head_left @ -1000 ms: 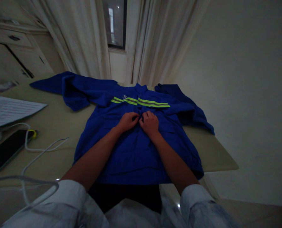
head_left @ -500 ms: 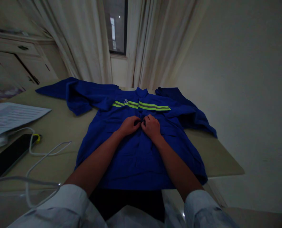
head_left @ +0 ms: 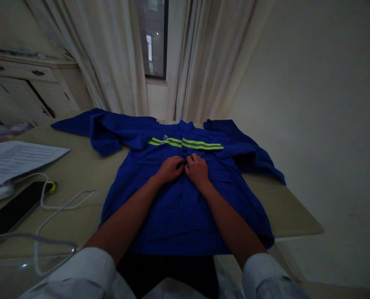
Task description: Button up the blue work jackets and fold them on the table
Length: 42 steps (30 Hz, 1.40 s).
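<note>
A blue work jacket point(head_left: 172, 224) with a yellow-green striped band across the chest lies spread on the table, collar away from me. Both hands meet at its front opening, just below the band. My left hand point(head_left: 171, 168) has its fingers closed in a pinch on the front edge of the jacket. Right beside it, my right hand point(head_left: 196, 169) grips the other side of the opening with bent fingers. The fingertips nearly touch, and whatever small fastener lies between them is hidden. The sleeves are laid out folded to the left and right.
On the left of the table point(head_left: 88, 174) lie printed sheets point(head_left: 23, 160), a black phone point(head_left: 16, 207) and a looping white cable point(head_left: 52, 207). A cabinet point(head_left: 32, 83) stands at the far left. Curtains point(head_left: 110, 54) hang behind the table, and a wall point(head_left: 322, 104) rises at the right.
The view has tilted up slightly, so everything sits a little lower. Both hands stay at the jacket's front opening, with only small finger movements.
</note>
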Each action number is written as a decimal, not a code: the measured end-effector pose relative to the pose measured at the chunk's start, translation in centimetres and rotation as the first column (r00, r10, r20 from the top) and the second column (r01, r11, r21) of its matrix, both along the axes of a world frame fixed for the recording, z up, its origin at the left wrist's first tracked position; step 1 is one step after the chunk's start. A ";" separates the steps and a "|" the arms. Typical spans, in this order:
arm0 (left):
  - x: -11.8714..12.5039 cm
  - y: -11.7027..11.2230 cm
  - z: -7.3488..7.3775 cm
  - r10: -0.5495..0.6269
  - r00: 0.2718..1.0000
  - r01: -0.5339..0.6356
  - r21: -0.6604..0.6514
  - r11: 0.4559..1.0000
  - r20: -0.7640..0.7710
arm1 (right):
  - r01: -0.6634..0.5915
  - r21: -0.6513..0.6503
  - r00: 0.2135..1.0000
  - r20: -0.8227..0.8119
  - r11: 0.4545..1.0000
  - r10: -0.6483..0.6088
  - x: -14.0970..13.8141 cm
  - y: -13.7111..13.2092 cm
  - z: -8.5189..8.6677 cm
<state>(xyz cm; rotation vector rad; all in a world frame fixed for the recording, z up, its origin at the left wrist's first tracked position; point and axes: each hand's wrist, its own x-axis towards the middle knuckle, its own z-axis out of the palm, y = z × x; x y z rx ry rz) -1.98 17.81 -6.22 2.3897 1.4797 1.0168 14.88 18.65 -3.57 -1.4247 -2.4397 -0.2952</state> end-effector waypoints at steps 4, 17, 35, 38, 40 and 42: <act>0.1 0.0 0.2 -0.003 1.000 0.003 0.006 1.000 0.006 | 0.027 -0.020 0.999 -0.018 0.999 -0.027 -0.2 0.0 0.3; 0.6 -0.4 0.5 0.005 1.000 -0.005 0.013 1.000 -0.024 | 0.088 -0.079 0.996 -0.028 0.993 -0.091 0.1 0.2 -0.1; 0.3 -0.2 0.3 0.050 0.989 -0.060 -0.066 0.996 -0.137 | -0.161 -0.191 0.945 -0.314 0.968 0.095 1.7 2.3 -0.6; 0.0 0.0 0.1 0.033 0.993 -0.042 -0.074 0.996 -0.113 | -0.253 -0.206 0.915 -0.369 0.945 0.165 2.0 2.8 -0.9; 0.0 0.0 0.0 0.051 0.992 -0.060 -0.077 0.995 -0.117 | -0.329 -0.227 0.876 -0.437 0.917 0.206 2.2 3.2 -1.2; 0.0 -0.2 0.1 0.085 0.987 -0.096 -0.080 0.992 -0.139 | -0.390 -0.244 0.829 -0.512 0.888 0.224 2.4 3.4 -1.4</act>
